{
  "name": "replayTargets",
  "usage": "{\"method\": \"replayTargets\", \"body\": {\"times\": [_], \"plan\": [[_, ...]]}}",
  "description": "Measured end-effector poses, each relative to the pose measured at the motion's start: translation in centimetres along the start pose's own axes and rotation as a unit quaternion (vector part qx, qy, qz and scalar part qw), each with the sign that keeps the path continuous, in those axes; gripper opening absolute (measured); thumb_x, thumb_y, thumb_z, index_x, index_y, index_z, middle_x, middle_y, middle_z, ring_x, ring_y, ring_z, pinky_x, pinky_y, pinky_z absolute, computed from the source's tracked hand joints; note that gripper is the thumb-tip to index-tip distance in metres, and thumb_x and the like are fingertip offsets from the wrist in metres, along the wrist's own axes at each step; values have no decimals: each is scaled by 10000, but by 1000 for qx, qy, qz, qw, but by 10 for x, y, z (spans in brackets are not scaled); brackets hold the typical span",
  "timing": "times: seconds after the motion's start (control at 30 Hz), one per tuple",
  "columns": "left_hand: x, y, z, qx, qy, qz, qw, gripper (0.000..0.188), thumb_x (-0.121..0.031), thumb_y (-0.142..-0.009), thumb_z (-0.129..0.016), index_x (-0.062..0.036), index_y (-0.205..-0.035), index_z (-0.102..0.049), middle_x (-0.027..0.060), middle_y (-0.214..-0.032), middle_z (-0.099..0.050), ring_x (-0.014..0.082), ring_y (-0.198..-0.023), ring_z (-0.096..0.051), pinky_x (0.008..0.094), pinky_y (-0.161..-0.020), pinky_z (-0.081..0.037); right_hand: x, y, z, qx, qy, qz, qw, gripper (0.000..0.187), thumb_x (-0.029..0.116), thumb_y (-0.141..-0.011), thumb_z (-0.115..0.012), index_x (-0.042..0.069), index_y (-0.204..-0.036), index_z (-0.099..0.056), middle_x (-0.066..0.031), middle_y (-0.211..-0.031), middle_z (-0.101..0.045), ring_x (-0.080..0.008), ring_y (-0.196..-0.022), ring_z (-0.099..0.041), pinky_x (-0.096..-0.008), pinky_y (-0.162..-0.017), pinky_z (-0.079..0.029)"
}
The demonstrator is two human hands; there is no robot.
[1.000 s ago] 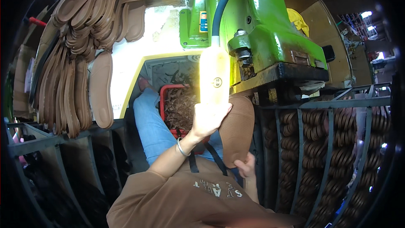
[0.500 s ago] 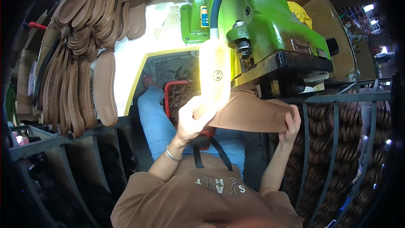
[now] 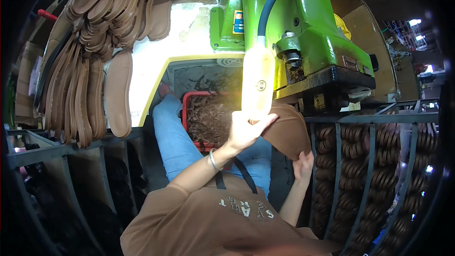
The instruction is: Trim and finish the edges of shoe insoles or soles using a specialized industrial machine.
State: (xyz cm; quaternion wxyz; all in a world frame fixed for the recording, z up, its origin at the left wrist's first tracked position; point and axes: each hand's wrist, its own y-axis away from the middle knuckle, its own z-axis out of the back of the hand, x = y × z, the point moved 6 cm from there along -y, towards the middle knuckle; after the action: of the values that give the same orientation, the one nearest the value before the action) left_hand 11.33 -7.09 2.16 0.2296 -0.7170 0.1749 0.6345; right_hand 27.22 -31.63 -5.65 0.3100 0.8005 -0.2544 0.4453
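Note:
Between my hands, below the green machine, is a brown shoe sole (image 3: 287, 132) with a textured face, tilted down toward the right. My left hand (image 3: 244, 130) is closed on its left end, right under the glowing lamp (image 3: 258, 83), which hides part of that end. At the sole's lower right end, the fingers of my right hand (image 3: 302, 165) grip its edge. The green machine (image 3: 317, 42) has a dark head (image 3: 332, 83) just above and to the right of the sole.
Stacks of brown soles (image 3: 78, 95) crowd the white table (image 3: 137, 61) at left, with a single sole (image 3: 118, 95) beside them. A red bin (image 3: 186, 114) of brown trimmings sits between my legs. Metal racks (image 3: 379, 118) flank me, the right one filled with brown pieces.
The sole has swung from nearly level to steeply tilted, its right end lower. My right hand has moved down and left; my left hand has shifted right. The view has shifted slightly.

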Motion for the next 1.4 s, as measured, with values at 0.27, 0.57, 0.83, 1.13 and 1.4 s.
{"method": "replayTargets", "body": {"times": [0.27,0.57,0.83,1.13,1.4], "plan": [[-23,8,20,-84,27,-44,995,125,-69,-783,-714,23,-864,-688,76,-781,-673,83,-689,-591,234,-636,-469,62,-6,-39,-9,63,118,991,358,180,-877,-569,-48,-1129,-458,-120,-868,-597,-123,-511,-557,-200,-334,-393],[3,21,52,-57,113,11,992,221,-46,-788,-686,32,-985,-624,93,-924,-647,138,-854,-610,262,-793,-476,81,-62,-67,52,100,108,988,297,154,-865,-599,17,-1100,-482,-72,-945,-595,-111,-776,-594,-200,-619,-462],[-19,8,29,-34,-35,-43,998,197,-67,-770,-714,32,-923,-641,95,-798,-655,119,-734,-603,257,-685,-479,88,-50,-37,18,73,131,988,254,128,-870,-619,24,-1076,-513,-89,-994,-606,-144,-883,-591,-263,-797,-476],[-8,28,83,-83,16,-18,996,196,-13,-766,-699,49,-940,-634,81,-900,-645,132,-796,-601,241,-725,-482,92,-89,-121,94,113,101,984,211,62,-832,-616,-14,-1020,-559,-62,-945,-617,-103,-841,-580,-228,-754,-462],[11,52,154,-106,120,85,983,226,14,-806,-631,56,-1017,-563,90,-926,-640,113,-826,-601,226,-768,-464,60,-74,-182,178,94,104,974,296,44,-790,-659,-12,-1064,-561,-52,-989,-615,-87,-896,-564,-238,-812,-442]]}}
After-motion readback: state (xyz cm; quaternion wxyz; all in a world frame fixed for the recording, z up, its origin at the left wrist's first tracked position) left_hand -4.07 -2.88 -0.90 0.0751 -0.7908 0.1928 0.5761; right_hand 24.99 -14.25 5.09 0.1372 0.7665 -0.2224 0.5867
